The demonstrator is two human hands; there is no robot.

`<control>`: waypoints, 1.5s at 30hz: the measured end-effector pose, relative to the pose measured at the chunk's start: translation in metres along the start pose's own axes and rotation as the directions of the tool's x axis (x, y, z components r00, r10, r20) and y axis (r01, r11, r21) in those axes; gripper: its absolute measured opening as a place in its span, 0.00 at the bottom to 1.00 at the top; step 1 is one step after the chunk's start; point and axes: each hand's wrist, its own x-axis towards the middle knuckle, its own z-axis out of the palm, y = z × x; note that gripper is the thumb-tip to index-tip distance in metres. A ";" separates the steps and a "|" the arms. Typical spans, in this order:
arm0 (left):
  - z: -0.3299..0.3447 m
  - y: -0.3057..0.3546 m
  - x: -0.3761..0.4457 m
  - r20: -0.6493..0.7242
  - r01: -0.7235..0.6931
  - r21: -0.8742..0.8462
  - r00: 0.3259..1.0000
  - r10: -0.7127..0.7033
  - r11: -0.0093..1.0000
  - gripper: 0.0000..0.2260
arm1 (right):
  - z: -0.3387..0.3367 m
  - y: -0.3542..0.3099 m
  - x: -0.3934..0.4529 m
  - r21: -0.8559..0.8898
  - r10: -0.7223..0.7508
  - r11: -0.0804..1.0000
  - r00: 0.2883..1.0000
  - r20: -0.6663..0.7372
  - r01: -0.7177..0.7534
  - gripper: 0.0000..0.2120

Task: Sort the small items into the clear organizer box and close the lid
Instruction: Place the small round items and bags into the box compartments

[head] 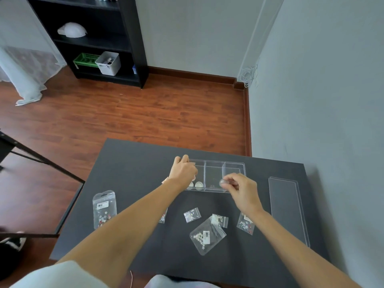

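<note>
A clear organizer box (214, 163) with three compartments lies on the black table (135, 163). My left hand (182, 170) grips the box's left end. Two small round containers (196, 185) lie in its left compartment. My right hand (242, 191) pinches a small round container (223, 181) over the box's front edge, near the right compartment. The clear lid (287, 206) lies flat on the table to the right of the box. Several small clear bags of beads and flower charms (206, 235) are scattered on the table in front of the box, one (104, 208) at the far left.
A grey wall runs close along the table's right side. The table's left edge borders a wooden floor, with a black metal frame (41, 161) beside it. A black shelf unit (93, 42) with baskets stands far back.
</note>
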 end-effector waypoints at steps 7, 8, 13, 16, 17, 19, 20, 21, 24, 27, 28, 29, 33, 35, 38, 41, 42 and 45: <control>0.000 0.001 0.001 -0.020 -0.078 0.151 0.996 0.082 0.985 0.15 | 0.002 0.002 0.004 0.019 -0.028 0.999 0.999 0.037 0.027 0.05; 0.000 0.002 0.001 -0.026 -0.088 0.157 0.995 0.093 0.984 0.15 | 0.003 0.002 0.004 0.018 -0.032 0.999 0.999 0.042 0.032 0.05; 0.005 0.000 0.001 -0.079 -0.109 0.129 0.990 0.120 0.986 0.12 | 0.004 0.001 0.006 0.009 -0.039 0.999 0.997 0.063 0.039 0.05; 0.009 -0.004 -0.006 -0.136 -0.082 0.006 0.987 0.082 0.997 0.16 | 0.005 -0.002 0.010 0.003 -0.036 0.999 0.996 0.077 0.035 0.05; 0.011 -0.006 -0.011 -0.161 -0.054 -0.077 0.986 0.041 0.996 0.18 | 0.005 -0.004 0.012 0.005 -0.032 0.999 0.997 0.076 0.032 0.05; 0.013 -0.011 -0.022 -0.208 -0.002 -0.239 0.977 -0.049 0.971 0.21 | 0.006 -0.008 0.018 0.001 -0.034 0.999 0.997 0.070 0.034 0.05; 0.015 -0.014 -0.027 -0.203 0.011 -0.293 0.976 -0.074 0.956 0.23 | 0.007 -0.011 0.021 -0.004 -0.040 0.999 0.997 0.071 0.041 0.05; 0.017 -0.019 -0.031 -0.172 0.014 -0.331 0.982 -0.075 0.944 0.26 | 0.009 -0.014 0.025 -0.007 -0.050 0.999 0.996 0.078 0.051 0.06; 0.018 -0.031 -0.036 -0.030 0.020 -0.396 0.999 -0.034 0.918 0.34 | 0.020 -0.023 0.038 -0.043 -0.083 0.995 0.990 0.115 0.088 0.05; 0.017 -0.034 -0.032 0.022 0.018 -0.415 1.000 -0.010 0.910 0.37 | 0.036 -0.031 0.049 -0.112 -0.098 0.987 0.982 0.162 0.117 0.06; 0.017 -0.034 -0.031 0.027 0.014 -0.411 1.000 -0.003 0.912 0.37 | 0.042 -0.033 0.053 -0.142 -0.105 0.981 0.978 0.180 0.132 0.06; 0.017 -0.035 -0.031 0.030 0.011 -0.400 1.000 0.001 0.916 0.37 | 0.048 -0.034 0.056 -0.186 -0.112 0.971 0.973 0.200 0.150 0.06; 0.017 -0.035 -0.028 0.015 0.011 -0.330 1.000 -0.006 0.944 0.37 | 0.066 -0.036 0.068 -0.504 -0.103 0.815 0.928 0.359 0.286 0.07; 0.017 -0.034 -0.028 0.008 0.015 -0.313 1.000 -0.013 0.950 0.37 | 0.071 -0.040 0.071 -0.622 -0.062 0.716 0.916 0.395 0.317 0.07; 0.018 -0.033 -0.028 0.009 0.023 -0.305 1.000 -0.021 0.952 0.37 | 0.077 -0.047 0.075 -0.716 -0.007 0.625 0.920 0.393 0.311 0.06; 0.018 -0.032 -0.028 0.017 0.032 -0.305 0.999 -0.029 0.952 0.37 | 0.080 -0.049 0.078 -0.759 0.032 0.583 0.926 0.377 0.289 0.07; 0.017 -0.032 -0.028 0.020 0.034 -0.303 0.999 -0.029 0.952 0.37 | 0.081 -0.049 0.078 -0.766 0.041 0.577 0.927 0.372 0.282 0.07; 0.016 -0.032 -0.028 0.025 0.036 -0.298 0.999 -0.030 0.954 0.37 | 0.083 -0.047 0.076 -0.779 0.053 0.562 0.928 0.369 0.278 0.07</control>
